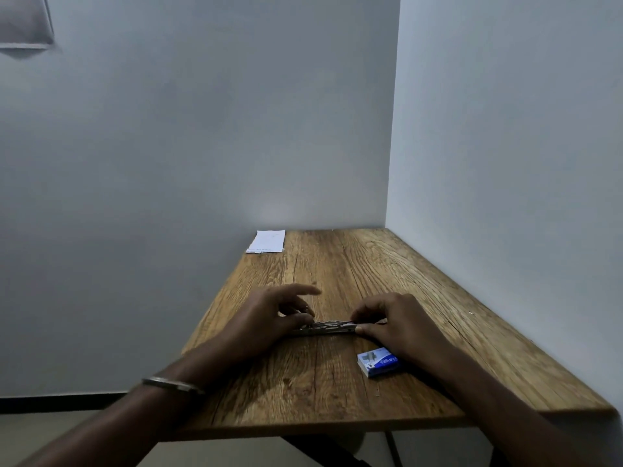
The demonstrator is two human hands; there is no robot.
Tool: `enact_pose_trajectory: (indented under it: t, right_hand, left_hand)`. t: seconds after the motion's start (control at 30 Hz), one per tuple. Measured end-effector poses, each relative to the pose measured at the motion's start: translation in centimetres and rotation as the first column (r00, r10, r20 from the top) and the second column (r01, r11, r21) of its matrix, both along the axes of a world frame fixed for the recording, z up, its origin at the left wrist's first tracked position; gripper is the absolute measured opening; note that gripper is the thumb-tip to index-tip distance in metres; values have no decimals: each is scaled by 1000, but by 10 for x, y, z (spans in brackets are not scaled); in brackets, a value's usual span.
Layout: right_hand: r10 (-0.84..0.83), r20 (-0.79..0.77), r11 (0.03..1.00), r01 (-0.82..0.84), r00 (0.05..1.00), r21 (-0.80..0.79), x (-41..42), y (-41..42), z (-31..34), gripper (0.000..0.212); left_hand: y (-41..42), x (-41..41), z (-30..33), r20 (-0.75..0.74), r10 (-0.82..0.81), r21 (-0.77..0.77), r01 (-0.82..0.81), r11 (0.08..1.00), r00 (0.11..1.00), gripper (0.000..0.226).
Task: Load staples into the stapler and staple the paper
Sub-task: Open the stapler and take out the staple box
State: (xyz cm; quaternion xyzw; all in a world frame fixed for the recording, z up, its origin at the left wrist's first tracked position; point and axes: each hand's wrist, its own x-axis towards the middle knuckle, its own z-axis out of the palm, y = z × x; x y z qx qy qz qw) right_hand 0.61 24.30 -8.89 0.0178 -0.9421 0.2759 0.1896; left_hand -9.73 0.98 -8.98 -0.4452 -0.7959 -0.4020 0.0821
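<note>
A metal stapler (328, 326) lies opened out flat across the middle of the wooden table (337, 392). My left hand (269, 318) pinches its left end with thumb and bent fingers, the index finger raised. My right hand (394, 323) grips its right end between thumb and fingers. A small blue staple box (379, 362) rests on the table just below my right hand. The folded white paper (267, 241) sits at the far left corner of the table. Whether staples are in the stapler is hidden by my fingers.
The table stands in a corner, with grey walls behind and on the right. Its left and near edges drop to the floor. A metal bangle (172, 385) circles my left wrist.
</note>
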Motion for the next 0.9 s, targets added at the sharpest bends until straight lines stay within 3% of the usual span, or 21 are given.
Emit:
enact_pose_trajectory:
  t: [0.1, 0.3, 0.9]
  right_hand:
    - [3, -20, 1000, -3, 1000, 17, 1, -1, 0, 22]
    - [20, 1, 998, -20, 1000, 58, 1, -1, 1, 23]
    - [200, 212, 979, -203, 957, -8, -11, -9, 11, 32]
  left_hand:
    - [2, 1, -2, 24, 9, 27, -9, 1000, 1000, 58]
    - [2, 2, -5, 5, -10, -34, 10, 999, 1000, 33]
    - [-1, 3, -3, 106, -26, -23, 28, 999, 994, 39]
